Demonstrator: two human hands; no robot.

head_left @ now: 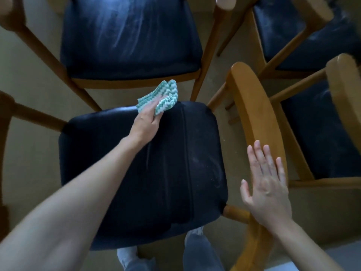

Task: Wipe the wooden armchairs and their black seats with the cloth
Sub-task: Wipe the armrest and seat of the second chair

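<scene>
A black seat (pixel 175 163) of the nearest wooden armchair fills the middle of the view, with faint dust specks near its right side. My left hand (pixel 146 122) holds a green-and-white patterned cloth (pixel 162 98) at the seat's far edge. My right hand (pixel 267 184) is spread flat, fingers straight, over the chair's light wooden armrest (pixel 252 106) on the right; whether it touches the wood is unclear.
Another armchair with a dusty black seat (pixel 129 36) faces this one just beyond. Two more armchairs (pixel 320 130) crowd the right side. A dark wooden armrest (pixel 35 114) runs along the left. The floor (pixel 35 79) is beige. My jeans-clad legs (pixel 197 251) show below the seat.
</scene>
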